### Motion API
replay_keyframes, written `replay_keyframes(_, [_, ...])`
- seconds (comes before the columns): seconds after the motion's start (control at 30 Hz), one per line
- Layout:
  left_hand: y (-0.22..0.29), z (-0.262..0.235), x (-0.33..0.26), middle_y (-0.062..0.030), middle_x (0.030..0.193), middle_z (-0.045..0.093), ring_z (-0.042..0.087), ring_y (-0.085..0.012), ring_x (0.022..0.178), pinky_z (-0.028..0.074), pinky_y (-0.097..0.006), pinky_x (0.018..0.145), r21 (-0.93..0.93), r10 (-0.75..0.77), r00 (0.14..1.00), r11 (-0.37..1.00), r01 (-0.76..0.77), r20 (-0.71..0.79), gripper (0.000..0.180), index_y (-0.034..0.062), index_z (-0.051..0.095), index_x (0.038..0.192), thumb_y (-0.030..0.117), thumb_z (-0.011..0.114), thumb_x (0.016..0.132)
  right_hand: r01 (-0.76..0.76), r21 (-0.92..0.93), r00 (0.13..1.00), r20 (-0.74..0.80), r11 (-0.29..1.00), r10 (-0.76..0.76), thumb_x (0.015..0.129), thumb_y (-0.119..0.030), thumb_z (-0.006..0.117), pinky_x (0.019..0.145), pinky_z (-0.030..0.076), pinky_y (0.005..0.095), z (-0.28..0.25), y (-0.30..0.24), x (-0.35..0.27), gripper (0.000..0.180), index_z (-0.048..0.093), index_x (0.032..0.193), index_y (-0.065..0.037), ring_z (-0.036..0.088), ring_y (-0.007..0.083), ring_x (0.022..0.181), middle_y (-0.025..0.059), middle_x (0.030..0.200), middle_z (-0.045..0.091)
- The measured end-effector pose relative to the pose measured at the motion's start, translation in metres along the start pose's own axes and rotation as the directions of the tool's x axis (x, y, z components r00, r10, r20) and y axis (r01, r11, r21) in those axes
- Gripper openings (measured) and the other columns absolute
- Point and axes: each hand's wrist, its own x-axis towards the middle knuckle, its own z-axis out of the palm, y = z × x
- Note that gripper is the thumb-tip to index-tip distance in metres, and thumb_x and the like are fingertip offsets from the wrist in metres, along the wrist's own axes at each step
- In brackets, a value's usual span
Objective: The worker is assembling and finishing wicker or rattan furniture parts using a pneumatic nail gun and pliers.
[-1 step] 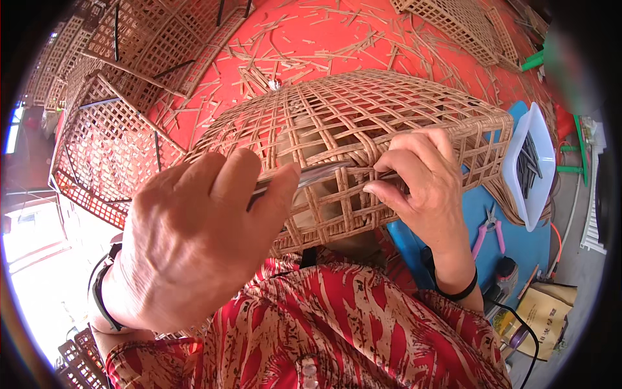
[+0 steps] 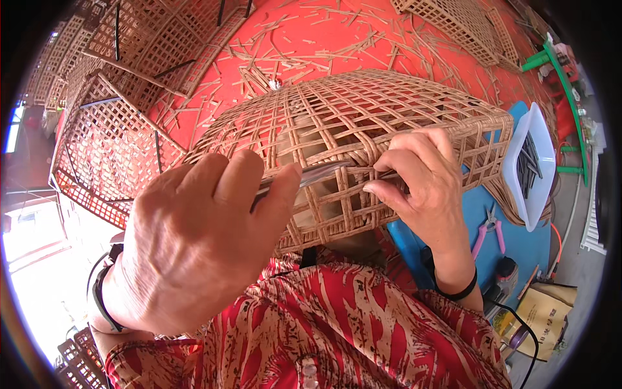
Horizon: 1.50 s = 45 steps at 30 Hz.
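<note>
A brown open-weave basket [image 2: 402, 97] lies across my lap, its lattice side up and its rim band toward me. My left hand [image 2: 201, 240] is closed round a shiny metal awl-like tool [image 2: 324, 170], whose tip reaches into the weave at the band's upper edge; the handle is mostly hidden in the palm. Just right of that tip, my right hand [image 2: 418, 181] pinches at the weave with thumb and bent forefinger. A strand seems to lie between those fingers, but they partly cover it.
On the right, a blue surface [image 2: 518, 243] bears pink-handled pliers [image 2: 489, 230] and a white tray [image 2: 544, 194] of dark sticks. Cut strips [image 2: 311, 55] litter the red floor [image 2: 214, 84]. Other woven baskets [image 2: 116, 142] stand at left; a green frame [image 2: 576, 123] stands far right.
My left hand has shifted very slightly right with the tool. A dark green blur at the upper right has gone, showing the green frame. My right hand and the basket look still.
</note>
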Motion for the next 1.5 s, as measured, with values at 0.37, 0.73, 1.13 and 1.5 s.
replay_keyframes(0.37, [0.032, -0.002, -0.008, -0.0022, 0.071, 0.043, 0.050, -0.0142, 0.060, 0.045, -0.028, 0.048, 0.134, -0.003, 1.000, 0.991, 0.000, 0.019, 0.034, 0.0104, 0.066, 0.110, 0.010, 0.064, 0.077, 0.029, 0.021, 0.999, -0.020, 0.999, -0.029, 0.055, -0.011, 0.082, 0.077, 0.045, 0.0361, 0.003, -0.002, -0.002, 0.035, 0.058, 0.082, -0.011, 0.053, 0.0245, 0.089, 0.0016, 0.087, 0.058])
replay_keyframes(0.73, [0.061, 0.072, -0.053, -0.0145, 0.088, 0.057, 0.060, -0.0317, 0.072, 0.046, -0.040, 0.060, -0.488, -0.514, 0.858, 0.742, 0.459, 0.025, 0.034, 0.0019, 0.056, 0.109, 0.012, 0.070, 0.080, 0.041, 0.004, 0.999, 0.000, 0.999, -0.041, 0.057, -0.009, 0.083, 0.080, 0.045, 0.0368, 0.007, -0.003, 0.000, 0.038, 0.058, 0.086, -0.010, 0.051, 0.0246, 0.090, 0.0027, 0.091, 0.057])
replay_keyframes(1.13, [0.079, 0.082, -0.054, -0.0099, 0.077, 0.061, 0.060, -0.0220, 0.062, 0.047, -0.032, 0.057, -0.858, -0.623, 0.698, 0.083, 0.506, 0.351, 0.019, 0.0033, 0.056, 0.100, 0.014, 0.067, 0.087, 0.046, -0.008, 0.998, -0.043, 0.999, -0.046, 0.057, -0.008, 0.083, 0.080, 0.045, 0.0369, 0.010, -0.004, -0.002, 0.040, 0.059, 0.090, -0.011, 0.051, 0.0254, 0.091, 0.0020, 0.092, 0.058])
replay_keyframes(1.5, [0.070, 0.077, -0.047, -0.0125, 0.076, 0.062, 0.061, -0.0271, 0.063, 0.047, -0.035, 0.057, -0.727, -0.636, 0.767, 0.488, 0.483, 0.083, 0.022, 0.0028, 0.056, 0.098, 0.015, 0.068, 0.085, 0.043, -0.012, 0.998, -0.045, 0.999, -0.043, 0.058, -0.009, 0.082, 0.078, 0.045, 0.0379, 0.014, 0.000, 0.000, 0.041, 0.060, 0.092, -0.011, 0.051, 0.0263, 0.090, 0.0028, 0.095, 0.057])
